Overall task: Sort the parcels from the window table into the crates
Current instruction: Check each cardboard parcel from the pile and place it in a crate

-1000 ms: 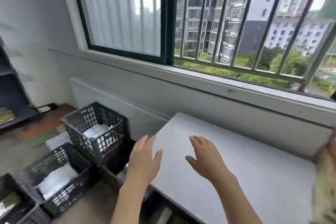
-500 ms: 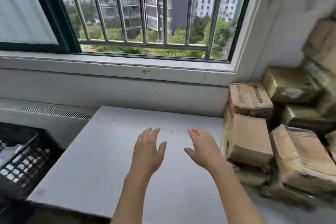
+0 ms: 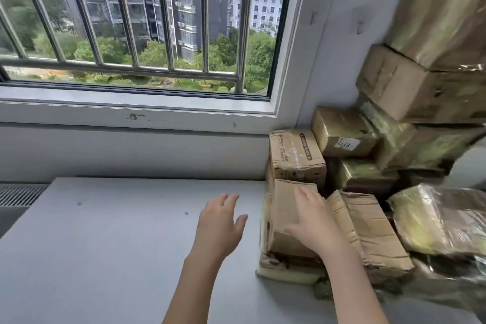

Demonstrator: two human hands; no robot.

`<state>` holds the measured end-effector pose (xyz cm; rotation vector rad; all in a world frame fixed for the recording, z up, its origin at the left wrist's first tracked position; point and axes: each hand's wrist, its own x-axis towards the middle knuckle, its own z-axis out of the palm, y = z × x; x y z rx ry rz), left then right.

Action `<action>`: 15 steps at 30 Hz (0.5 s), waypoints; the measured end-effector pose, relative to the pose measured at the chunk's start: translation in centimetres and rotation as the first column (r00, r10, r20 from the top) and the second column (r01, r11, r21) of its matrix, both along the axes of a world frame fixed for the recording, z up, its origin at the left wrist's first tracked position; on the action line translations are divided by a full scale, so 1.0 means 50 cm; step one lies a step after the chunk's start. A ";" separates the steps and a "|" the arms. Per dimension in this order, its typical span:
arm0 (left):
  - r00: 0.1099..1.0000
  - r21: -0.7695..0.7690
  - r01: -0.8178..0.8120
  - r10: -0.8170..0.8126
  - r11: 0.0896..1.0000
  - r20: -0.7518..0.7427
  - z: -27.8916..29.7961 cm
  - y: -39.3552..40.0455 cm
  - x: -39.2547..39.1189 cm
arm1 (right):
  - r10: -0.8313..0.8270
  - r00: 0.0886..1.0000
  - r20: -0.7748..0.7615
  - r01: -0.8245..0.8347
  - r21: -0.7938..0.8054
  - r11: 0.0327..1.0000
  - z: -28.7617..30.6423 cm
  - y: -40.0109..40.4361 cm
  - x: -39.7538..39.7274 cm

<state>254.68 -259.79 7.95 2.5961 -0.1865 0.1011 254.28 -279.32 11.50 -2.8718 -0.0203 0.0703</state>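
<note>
A heap of brown cardboard parcels, some wrapped in shiny tape, is stacked at the right end of the grey window table (image 3: 105,244). The nearest one, a plain cardboard parcel (image 3: 285,216), stands at the heap's left edge. My right hand (image 3: 313,223) lies over its top with the fingers spread and straight. To the left of that parcel my left hand (image 3: 221,221) hovers open above the bare tabletop, touching nothing. A printed box (image 3: 295,156) sits just behind the nearest parcel. No crate is in view.
Behind the table run the window sill (image 3: 131,116) and barred window. The white wall corner rises behind the parcel heap, which reaches high at the far right (image 3: 434,29). A radiator grille (image 3: 18,193) shows at the left edge.
The view has swung right, away from the black crates on the floor and onto the parcel heap. Both hands moved right, and my right hand now lies on the nearest parcel.
</note>
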 end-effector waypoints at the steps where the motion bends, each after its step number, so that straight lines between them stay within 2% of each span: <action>1: 1.000 -0.001 -0.001 0.001 1.000 -0.014 -0.003 -0.023 0.002 | -0.011 0.999 -0.030 0.011 0.019 1.000 -0.006 -0.025 0.001; 6: 0.993 0.017 -0.025 0.027 1.000 -0.118 -0.015 -0.137 -0.006 | 0.037 0.998 -0.059 -0.028 0.141 0.990 -0.025 -0.115 0.001; 10: 0.973 0.027 -0.113 0.116 0.993 -0.199 -0.016 -0.193 -0.019 | 0.080 0.990 -0.116 -0.055 0.203 0.978 -0.036 -0.148 0.005; 15: 0.934 -0.065 -0.206 0.176 0.976 -0.311 -0.028 -0.215 -0.030 | 0.109 0.967 -0.232 -0.043 0.272 0.961 -0.051 -0.148 0.021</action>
